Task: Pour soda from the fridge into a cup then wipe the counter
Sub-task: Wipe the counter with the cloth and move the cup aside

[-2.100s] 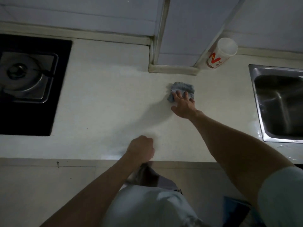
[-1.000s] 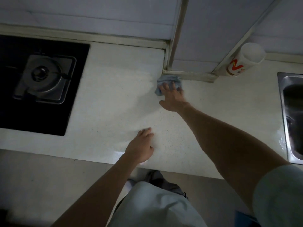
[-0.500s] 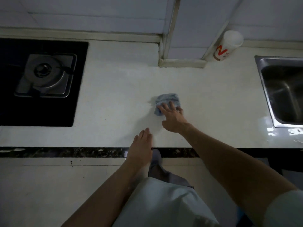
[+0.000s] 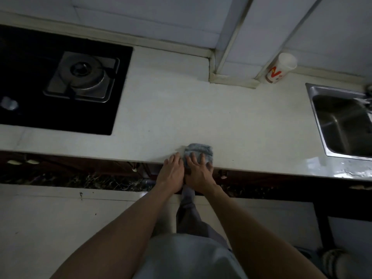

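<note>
**Caller:** Start close in. What have you got?

**Me:** Both forearms reach out over the floor (image 4: 60, 218) to the front edge of the desk (image 4: 201, 117). My left hand (image 4: 173, 172) and right hand (image 4: 199, 174) sit side by side there, touching.

**Caller:** And the fingers?

**Me:** The left fingers (image 4: 175, 158) are straight and pressed together, tips flat on the desk edge and holding nothing. The right fingers (image 4: 190, 159) are spread flat on top of the cloth (image 4: 198, 150), pressing it down rather than pinching it.

**Caller:** Where's the cloth exactly?

**Me:** It's bunched and blue-grey, right at the front edge of the desk. Its far half shows beyond my fingertips, just beside my left hand.

**Caller:** Further out?

**Me:** There's pale bare desk, with a wet shine at the front right. The black hob (image 4: 30, 77) is set in on the left, with its metal burner (image 4: 83, 76). The steel sink (image 4: 322, 141) is on the right.

**Caller:** And the cup?

**Me:** The cup (image 4: 280, 69) is at the very back against the tiled wall (image 4: 141, 17), white with a red and yellow mark, well apart from my hands. I cannot tell what's in it.
</note>
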